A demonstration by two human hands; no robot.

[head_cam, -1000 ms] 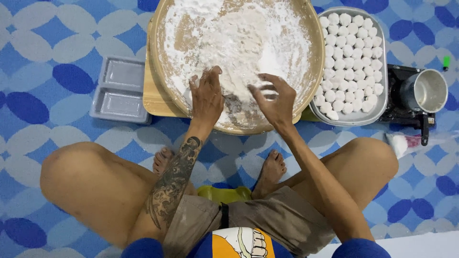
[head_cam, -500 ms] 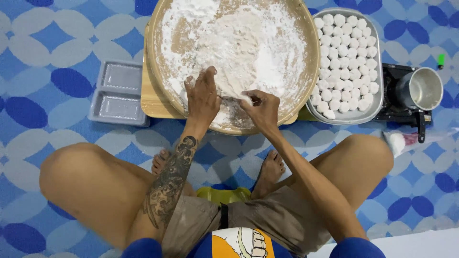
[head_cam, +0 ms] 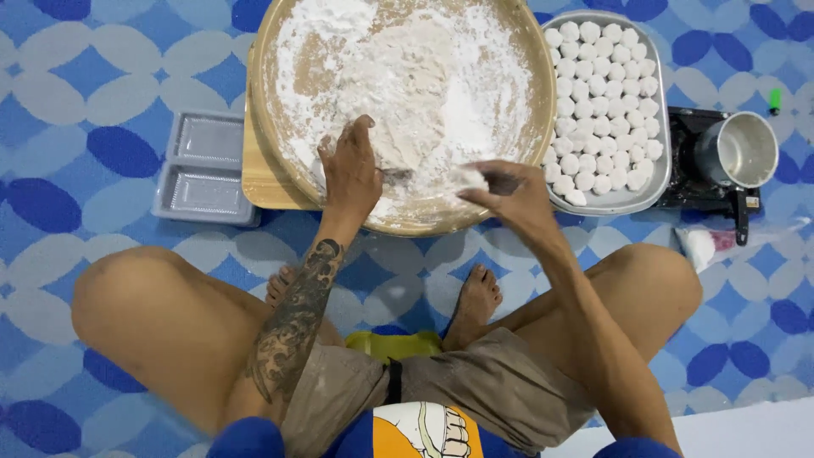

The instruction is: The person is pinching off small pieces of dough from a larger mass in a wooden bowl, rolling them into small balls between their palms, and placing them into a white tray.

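Left hand (head_cam: 352,174) flat, fingers spread, pressed into floury round wooden tray (head_cam: 280,174), right hand (head_cam: 513,197) pinched on small white dough ball (head_cam: 468,178) above tray's near rim, metal tray (head_cam: 638,197) of dough balls (head_cam: 602,102) just right (neat rows), steel pot (head_cam: 738,151) beyond, clear plastic containers (head_cam: 203,165) left, blue patterned floor (head_cam: 76,93)

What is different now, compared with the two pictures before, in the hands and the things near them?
The right hand has lifted off the floured round tray and drawn toward the metal tray of white balls, pinching a small white piece. The left hand stays on the flour. Metal tray, pot and plastic containers have not moved.
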